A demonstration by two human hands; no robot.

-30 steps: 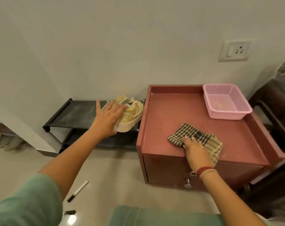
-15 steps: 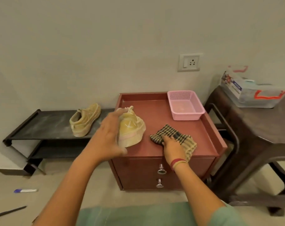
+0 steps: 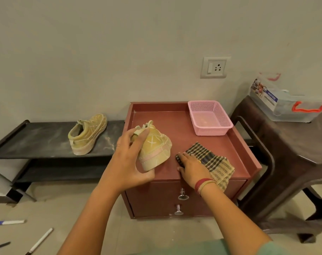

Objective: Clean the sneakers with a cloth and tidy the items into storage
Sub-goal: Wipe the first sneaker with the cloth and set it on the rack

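On the floor in front of the red cabinet (image 3: 175, 122), off to its left, lie a few pens (image 3: 39, 242); they look like work for the tidying, not for this step. Over the cabinet's front left corner the left hand (image 3: 127, 162) clasps a yellow sneaker (image 3: 156, 146) at the heel end, toe toward the cabinet's back. I cannot tell whether its sole touches the top. At the cabinet's front edge, right of middle, the right hand (image 3: 191, 166) lies flat, fingers straight, on the checked cloth (image 3: 211, 161), pressing it rather than clutching it. One corner of the cloth hangs over the front.

The step in hand seems to be taking up the cloth to wipe. It is best bunched into a firm pad so no loose corner drags, with the shoe braced hard while the dusty upper and sole edge are rubbed.

At the cabinet's back right corner stands a pink basket (image 3: 210, 132). Left of the cabinet, the second sneaker (image 3: 88, 135) sits on a black shoe rack (image 3: 37, 140).
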